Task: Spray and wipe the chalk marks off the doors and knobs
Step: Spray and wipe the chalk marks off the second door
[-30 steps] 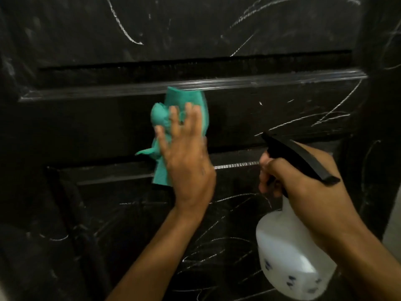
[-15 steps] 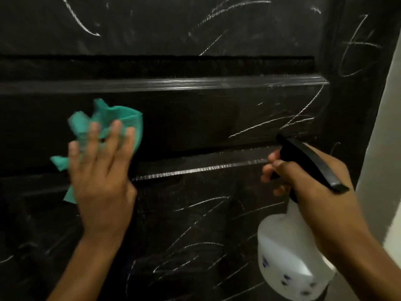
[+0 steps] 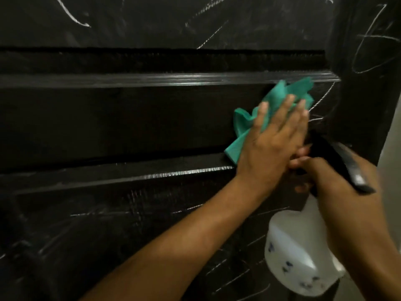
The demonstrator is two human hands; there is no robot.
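A black panelled door (image 3: pixel 130 122) fills the view, with white chalk marks (image 3: pixel 321 101) scribbled over it. My left hand (image 3: pixel 273 144) presses a crumpled green cloth (image 3: pixel 282 101) flat against the door's middle rail, near its right end, fingers straight. My right hand (image 3: pixel 338 185) grips the black trigger head of a white spray bottle (image 3: pixel 297 250) just below and right of the left hand. The bottle hangs in front of the lower panel. No knob shows.
Raised glossy mouldings (image 3: pixel 173 79) run across the door above and below the middle rail. More chalk lines cross the upper panel (image 3: pixel 73 16), the lower panel and the right stile (image 3: pixel 373 40). A pale wall (image 3: pixel 392 166) borders the door on the right.
My left hand has swept the green cloth from the left part of the middle rail to its right end. The right hand with the bottle has stayed roughly in place.
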